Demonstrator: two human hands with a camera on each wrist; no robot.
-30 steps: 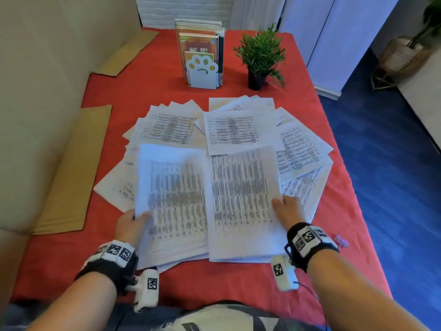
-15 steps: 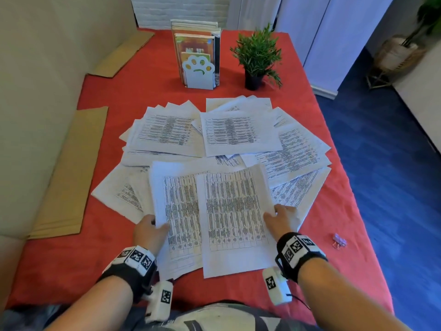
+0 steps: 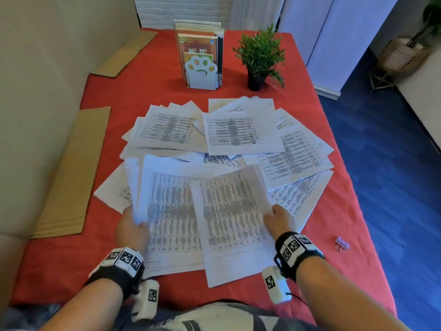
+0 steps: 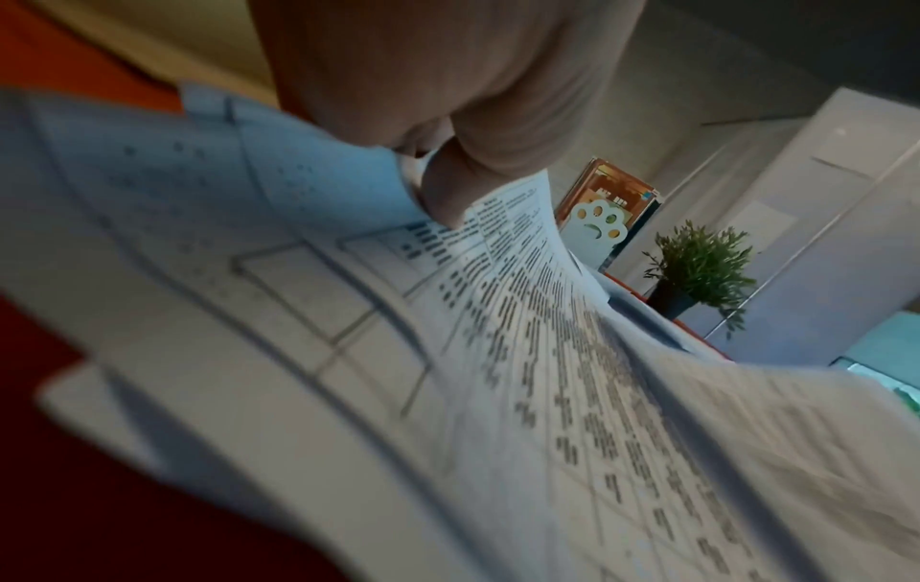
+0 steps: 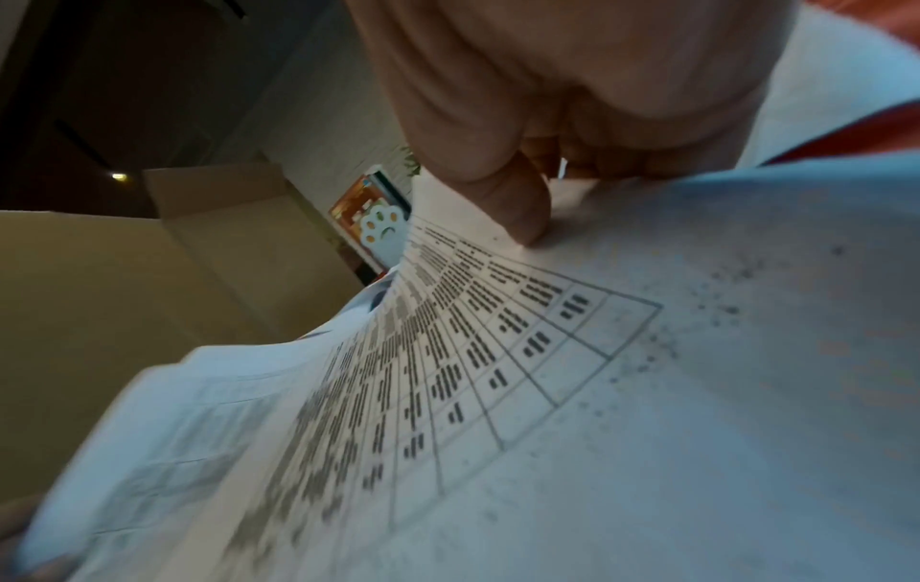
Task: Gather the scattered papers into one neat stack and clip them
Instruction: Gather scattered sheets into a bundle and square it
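Printed white papers lie scattered over the red table. My left hand grips the left edge of a bundle of sheets, thumb on top, lifting it off the table. My right hand pinches the right edge of a top sheet, thumb pressed on the paper. The two held sets overlap in front of me. A small purple binder clip lies on the table, to the right of my right wrist.
A paw-shaped bookend with books and a potted plant stand at the far side. Cardboard sheets lie along the left wall. The table's right edge drops to a blue floor.
Both hands have drawn the two near piles together, the right sheet now overlapping the left bundle. The left bundle has risen off the table at its left edge.
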